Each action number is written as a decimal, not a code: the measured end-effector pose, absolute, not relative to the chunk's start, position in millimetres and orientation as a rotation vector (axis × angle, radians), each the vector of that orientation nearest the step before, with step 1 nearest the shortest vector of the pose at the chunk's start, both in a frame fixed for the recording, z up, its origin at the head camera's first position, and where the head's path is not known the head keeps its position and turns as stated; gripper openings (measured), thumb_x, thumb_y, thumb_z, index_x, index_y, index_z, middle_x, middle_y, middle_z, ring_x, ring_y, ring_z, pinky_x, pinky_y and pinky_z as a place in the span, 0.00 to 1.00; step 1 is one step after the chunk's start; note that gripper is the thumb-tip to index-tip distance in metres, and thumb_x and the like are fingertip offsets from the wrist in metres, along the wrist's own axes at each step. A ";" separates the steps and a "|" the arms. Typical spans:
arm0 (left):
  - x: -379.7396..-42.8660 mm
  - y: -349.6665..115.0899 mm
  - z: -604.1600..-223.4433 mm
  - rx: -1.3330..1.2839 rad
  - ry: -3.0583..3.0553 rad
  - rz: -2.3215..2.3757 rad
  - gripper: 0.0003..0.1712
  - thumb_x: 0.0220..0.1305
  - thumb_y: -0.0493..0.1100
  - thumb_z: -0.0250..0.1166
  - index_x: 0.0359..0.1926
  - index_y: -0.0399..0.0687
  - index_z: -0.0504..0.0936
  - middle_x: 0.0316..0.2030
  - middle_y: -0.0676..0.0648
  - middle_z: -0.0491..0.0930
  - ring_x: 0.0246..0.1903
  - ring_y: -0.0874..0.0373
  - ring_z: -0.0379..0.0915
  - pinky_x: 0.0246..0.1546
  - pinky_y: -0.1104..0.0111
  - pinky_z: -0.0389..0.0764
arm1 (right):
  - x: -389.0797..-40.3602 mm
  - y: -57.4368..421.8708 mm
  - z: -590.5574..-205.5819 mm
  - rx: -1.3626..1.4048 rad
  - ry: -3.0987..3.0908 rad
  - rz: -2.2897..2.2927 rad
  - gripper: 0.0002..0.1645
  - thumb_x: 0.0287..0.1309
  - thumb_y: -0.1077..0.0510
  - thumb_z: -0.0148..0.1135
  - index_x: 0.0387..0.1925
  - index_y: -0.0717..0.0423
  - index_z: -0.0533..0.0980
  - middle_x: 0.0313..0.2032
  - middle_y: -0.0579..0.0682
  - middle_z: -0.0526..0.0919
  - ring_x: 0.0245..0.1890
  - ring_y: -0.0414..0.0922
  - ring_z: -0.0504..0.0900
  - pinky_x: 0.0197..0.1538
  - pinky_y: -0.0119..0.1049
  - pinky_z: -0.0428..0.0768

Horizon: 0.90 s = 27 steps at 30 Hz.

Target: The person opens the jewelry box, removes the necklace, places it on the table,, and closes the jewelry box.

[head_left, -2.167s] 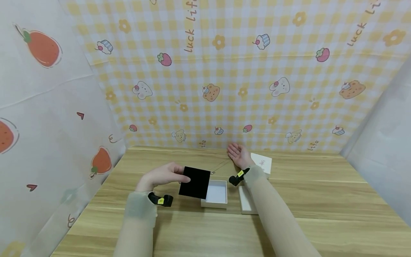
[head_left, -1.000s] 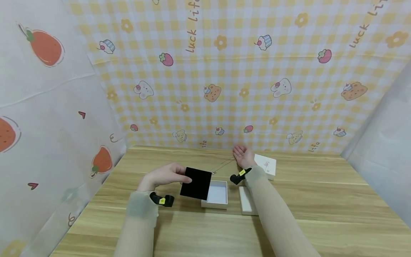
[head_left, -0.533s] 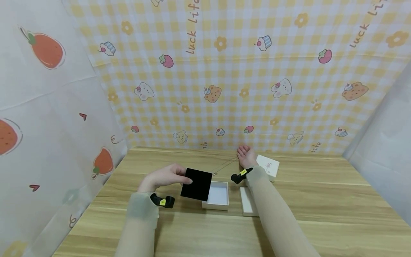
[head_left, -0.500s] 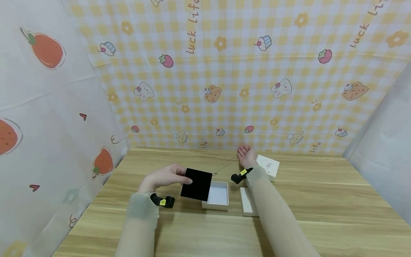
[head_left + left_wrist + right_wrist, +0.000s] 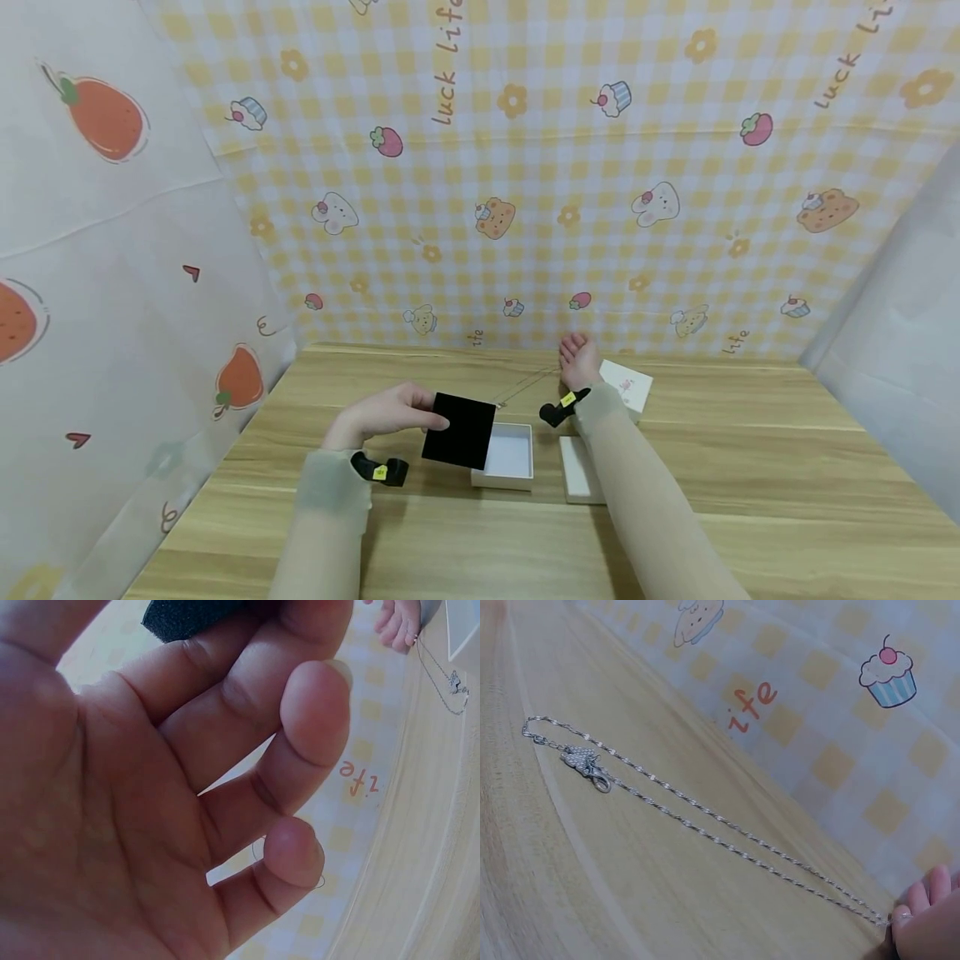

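Observation:
My left hand [image 5: 386, 410] pinches a thin black square foam pad [image 5: 461, 433] between thumb and fingers, holding it tilted over the left part of an open white box [image 5: 501, 481]. A dark corner of that pad [image 5: 187, 619] shows at the top of the left wrist view, while the other fingers are bent and hold nothing. At the back of the table my right hand [image 5: 579, 362] holds one end of a silver necklace [image 5: 705, 831], fingers partly cut off in its wrist view. The chain stretches away in two strands to a clasp and a small pendant [image 5: 580, 759].
A white lid [image 5: 627, 385] with a pink print lies right of my right hand. A flat white box part [image 5: 577, 471] is partly hidden under my right forearm. The patterned cloth [image 5: 517, 167] rises along the rear table edge.
My right hand has shifted to the right with the necklace end. The printed lid beside it has been shifted right and turned slightly. My left hand and the foam pad stay nearly still.

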<state>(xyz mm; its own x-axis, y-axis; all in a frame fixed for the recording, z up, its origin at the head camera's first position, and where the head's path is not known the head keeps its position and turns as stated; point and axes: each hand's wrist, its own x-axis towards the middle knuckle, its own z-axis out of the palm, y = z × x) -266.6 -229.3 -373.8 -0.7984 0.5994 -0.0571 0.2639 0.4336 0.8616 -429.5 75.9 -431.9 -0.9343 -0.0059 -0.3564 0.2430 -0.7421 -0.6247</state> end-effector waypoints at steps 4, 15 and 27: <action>-266.6 -228.2 -373.1 0.741 2.343 1.302 0.12 0.63 0.43 0.63 0.26 0.38 0.80 0.23 0.53 0.77 0.26 0.61 0.69 0.37 0.61 0.74 | -435.9 79.5 -433.5 0.536 1.084 -2.764 0.30 0.75 0.53 0.34 0.74 0.54 0.52 0.72 0.53 0.57 0.72 0.45 0.53 0.71 0.36 0.46; -265.3 -227.3 -371.3 0.723 2.380 1.310 0.15 0.63 0.43 0.63 0.24 0.36 0.76 0.22 0.51 0.73 0.24 0.60 0.64 0.31 0.66 0.67 | -435.3 87.3 -425.4 0.507 1.171 -2.725 0.30 0.75 0.53 0.34 0.74 0.54 0.53 0.73 0.52 0.54 0.73 0.45 0.49 0.72 0.37 0.42; -265.4 -227.0 -373.5 0.730 2.360 1.353 0.11 0.65 0.44 0.63 0.30 0.41 0.80 0.26 0.51 0.76 0.30 0.58 0.69 0.40 0.58 0.71 | -412.4 84.2 -407.1 0.411 1.062 -2.738 0.30 0.76 0.51 0.35 0.73 0.57 0.55 0.73 0.54 0.52 0.73 0.48 0.51 0.72 0.39 0.43</action>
